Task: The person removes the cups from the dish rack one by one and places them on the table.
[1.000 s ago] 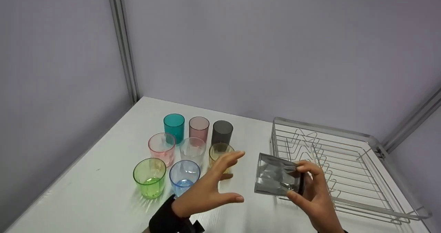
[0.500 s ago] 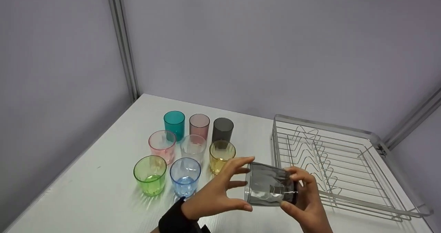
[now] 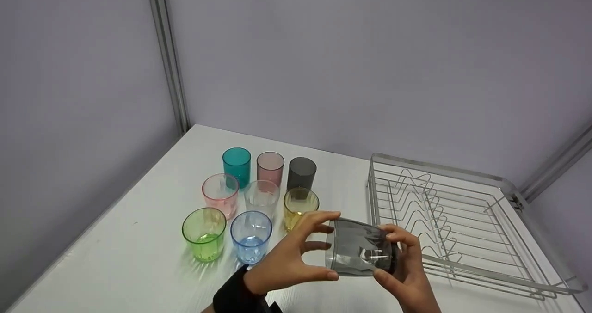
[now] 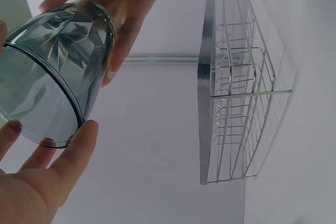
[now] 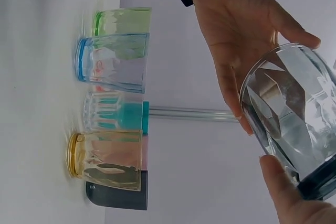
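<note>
A clear grey faceted glass [image 3: 357, 246] is held on its side above the table, its rim to the left and its thick base to the right. My right hand [image 3: 408, 269] grips it near the base with fingers and thumb. At the rim, the fingers and thumb of my left hand [image 3: 287, 260] spread round the edge and touch it, as the left wrist view also shows. Behind my left hand stand upright glasses, among them a yellow glass [image 3: 300, 206], a blue glass [image 3: 251, 236] and a green glass [image 3: 204, 234].
Further back are a pink glass [image 3: 220, 195], a clear glass [image 3: 262, 197], a teal cup [image 3: 237, 167], a mauve cup [image 3: 270, 167] and a dark grey cup [image 3: 302, 172]. A wire dish rack [image 3: 467, 179] stands at the right on the white table [image 3: 120, 248].
My right hand has brought the grey glass left and slightly down. The left hand has moved right, and its fingers have taken hold round the rim.
</note>
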A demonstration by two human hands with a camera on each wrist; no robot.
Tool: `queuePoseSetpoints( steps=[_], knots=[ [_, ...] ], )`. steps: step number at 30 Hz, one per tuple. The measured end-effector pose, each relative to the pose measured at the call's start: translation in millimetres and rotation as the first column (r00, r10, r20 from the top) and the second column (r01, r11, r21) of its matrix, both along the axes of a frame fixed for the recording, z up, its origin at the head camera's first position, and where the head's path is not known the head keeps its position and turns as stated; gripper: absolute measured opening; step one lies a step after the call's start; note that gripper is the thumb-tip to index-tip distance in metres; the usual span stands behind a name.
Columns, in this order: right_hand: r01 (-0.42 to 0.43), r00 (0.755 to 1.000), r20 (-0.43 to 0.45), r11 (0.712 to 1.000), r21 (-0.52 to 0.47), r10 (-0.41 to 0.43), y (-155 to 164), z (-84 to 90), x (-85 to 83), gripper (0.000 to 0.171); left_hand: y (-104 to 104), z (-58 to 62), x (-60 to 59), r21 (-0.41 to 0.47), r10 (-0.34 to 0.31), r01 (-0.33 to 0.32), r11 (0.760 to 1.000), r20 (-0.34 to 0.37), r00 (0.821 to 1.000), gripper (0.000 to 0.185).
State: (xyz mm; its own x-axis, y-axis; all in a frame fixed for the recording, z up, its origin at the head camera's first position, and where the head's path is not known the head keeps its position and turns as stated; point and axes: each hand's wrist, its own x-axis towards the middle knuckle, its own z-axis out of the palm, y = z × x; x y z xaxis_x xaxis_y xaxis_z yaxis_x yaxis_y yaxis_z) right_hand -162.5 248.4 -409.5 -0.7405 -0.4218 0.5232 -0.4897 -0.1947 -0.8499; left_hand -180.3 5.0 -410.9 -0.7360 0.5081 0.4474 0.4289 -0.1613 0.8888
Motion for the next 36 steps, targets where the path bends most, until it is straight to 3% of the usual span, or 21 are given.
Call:
queuePoseSetpoints(
  steps=[4, 9, 13, 16, 19, 22, 24, 29, 31, 34, 36],
  knots=[
    [-0.006, 1.0, 0.002, 0.999, 0.036, 0.006, 1.6, 2.0, -1.6, 0.056, -2.8, 4.4, -1.8, -0.033, 0.03, -0.032, 0.999, -0.036, 0.999, 0.078],
    [0.07, 0.995, -0.072, 0.99, 0.122, -0.061, 8.2, 8.2, -1.7, 0.05, -8.8, 17.5, -7.3, -0.129, 0.079, -0.092, 0.987, -0.102, 0.992, 0.077],
    [0.142, 0.988, -0.082, 0.975, 0.172, -0.13, 15.8, 9.8, -2.2, 0.05, -16.3, 29.8, -11.1, -0.229, 0.124, -0.154, 0.961, -0.14, 0.982, 0.077],
    [0.176, 0.982, -0.097, 0.965, 0.192, -0.16, 23.9, 8.6, -4.7, 0.05, -21.5, 37.3, -13.6, -0.313, 0.173, -0.225, 0.922, -0.188, 0.967, 0.079],
    [0.17, 0.979, -0.141, 0.973, 0.159, -0.148, 32.9, 6.7, -8.9, 0.051, -24.2, 42.8, -17.2, -0.419, 0.22, -0.308, 0.854, -0.246, 0.944, 0.08],
    [0.187, 0.974, -0.157, 0.974, 0.129, -0.166, 41.1, 5.7, -11.0, 0.051, -23.5, 45.9, -22.8, -0.532, 0.238, -0.364, 0.764, -0.293, 0.926, 0.081],
    [0.22, 0.97, -0.137, 0.966, 0.134, -0.202, 45.5, 5.3, -11.0, 0.051, -21.0, 46.0, -27.7, -0.609, 0.235, -0.388, 0.692, -0.319, 0.918, 0.079],
    [0.297, 0.954, -0.078, 0.943, 0.152, -0.289, 50.8, 3.8, -9.6, 0.049, -12.8, 40.4, -39.6, -0.765, 0.216, -0.437, 0.473, -0.38, 0.899, 0.075],
    [0.298, 0.954, -0.075, 0.944, 0.138, -0.29, 51.8, 2.6, -9.4, 0.048, -10.4, 35.9, -42.9, -0.802, 0.201, -0.44, 0.404, -0.392, 0.898, 0.075],
    [0.302, 0.953, -0.073, 0.943, 0.14, -0.295, 54.1, 0.8, -8.8, 0.046, -7.8, 29.1, -45.8, -0.834, 0.172, -0.431, 0.344, -0.396, 0.902, 0.073],
    [0.287, 0.956, -0.089, 0.95, 0.121, -0.278, 55.7, -1.1, -9.5, 0.046, -6.6, 25.4, -46.6, -0.841, 0.143, -0.429, 0.328, -0.405, 0.903, 0.07]
  ],
)
